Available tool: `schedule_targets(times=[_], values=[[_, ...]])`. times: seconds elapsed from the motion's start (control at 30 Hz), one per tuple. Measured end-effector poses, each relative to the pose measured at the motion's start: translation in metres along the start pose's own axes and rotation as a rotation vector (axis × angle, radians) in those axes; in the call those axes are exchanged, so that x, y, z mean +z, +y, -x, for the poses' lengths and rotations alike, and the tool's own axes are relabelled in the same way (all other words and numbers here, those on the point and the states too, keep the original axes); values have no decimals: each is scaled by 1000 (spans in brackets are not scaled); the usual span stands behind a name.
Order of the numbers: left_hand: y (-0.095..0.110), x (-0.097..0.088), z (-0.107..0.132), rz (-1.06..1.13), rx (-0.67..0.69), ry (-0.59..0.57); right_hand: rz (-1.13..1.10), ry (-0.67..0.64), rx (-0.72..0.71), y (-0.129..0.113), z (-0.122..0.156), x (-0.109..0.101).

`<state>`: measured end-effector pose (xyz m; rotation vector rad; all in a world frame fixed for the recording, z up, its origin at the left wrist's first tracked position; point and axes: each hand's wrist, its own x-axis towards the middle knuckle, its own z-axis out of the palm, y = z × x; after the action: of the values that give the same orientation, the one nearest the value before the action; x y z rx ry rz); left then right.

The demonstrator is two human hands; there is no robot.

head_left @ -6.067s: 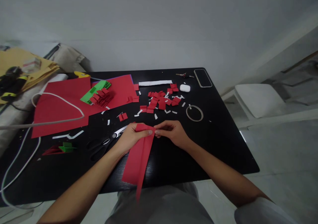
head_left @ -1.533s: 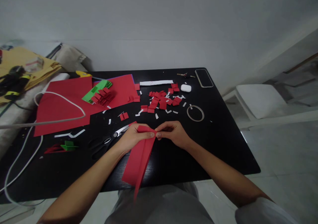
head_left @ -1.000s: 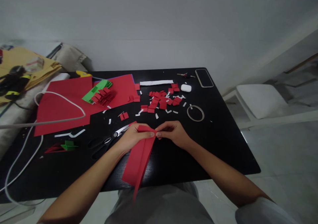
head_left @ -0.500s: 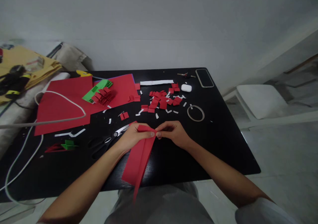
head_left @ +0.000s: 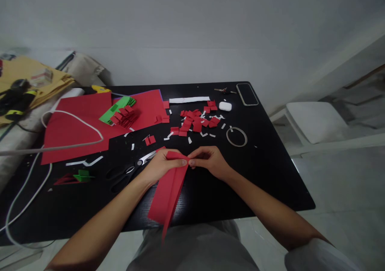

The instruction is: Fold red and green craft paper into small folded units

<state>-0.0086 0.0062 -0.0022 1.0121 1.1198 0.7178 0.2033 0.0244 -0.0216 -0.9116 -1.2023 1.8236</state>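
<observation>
A long folded strip of red paper (head_left: pixel 168 195) runs from the middle of the black table (head_left: pixel 270 170) down past its near edge. My left hand (head_left: pixel 161 166) pinches the strip's far end from the left, thumb on top. My right hand (head_left: pixel 209 160) pinches the same end from the right, fingers curled. Both hands meet at the strip's tip. Black-handled scissors (head_left: pixel 126 174) lie just left of my left hand.
Several small red paper pieces (head_left: pixel 195 120) and white scraps lie beyond my hands. Large red sheets (head_left: pixel 75 126) with green and red folded paper (head_left: pixel 120 110) are at the left, crossed by a white cable (head_left: pixel 75 142). A tape ring (head_left: pixel 236 136), earbud case (head_left: pixel 225 106) and phone (head_left: pixel 247 94) sit at the far right.
Over six seconds the red strip has folded narrower along its length. In the last second and a half nothing has visibly moved; both hands stay pinched at the tip.
</observation>
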Motion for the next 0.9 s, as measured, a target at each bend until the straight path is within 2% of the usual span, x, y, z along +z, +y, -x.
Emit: schedule_targets(times=[0.9], values=[[-2,-1,-1,12,8,-7,-26,12,-4,5,-2,0]])
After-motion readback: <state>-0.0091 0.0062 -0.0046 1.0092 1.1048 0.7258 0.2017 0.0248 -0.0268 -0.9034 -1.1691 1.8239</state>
